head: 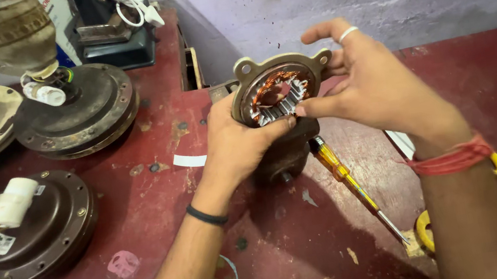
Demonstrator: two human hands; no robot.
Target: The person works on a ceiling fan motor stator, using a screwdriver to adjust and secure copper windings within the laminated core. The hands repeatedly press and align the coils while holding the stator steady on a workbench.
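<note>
Motor housing point(281, 93), round lugged metal with copper windings, faces up above the screwdriver point(352, 186); left hand point(239, 144) and right hand point(371, 86) grip it.

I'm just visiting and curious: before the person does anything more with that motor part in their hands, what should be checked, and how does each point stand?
1. Left hand grips the motor housing from below: ok.
2. Right hand steadies the housing's rim, fingertip at the edge of the copper windings: ok.
3. Housing lifted off the red table, tilted towards the camera: ok.
4. Yellow-handled screwdriver lies on the table under the hands, within reach: ok.
5. Windings undamaged: cannot tell.
6. Nearby brown fan motors sit apart from the hands: ok.
</note>
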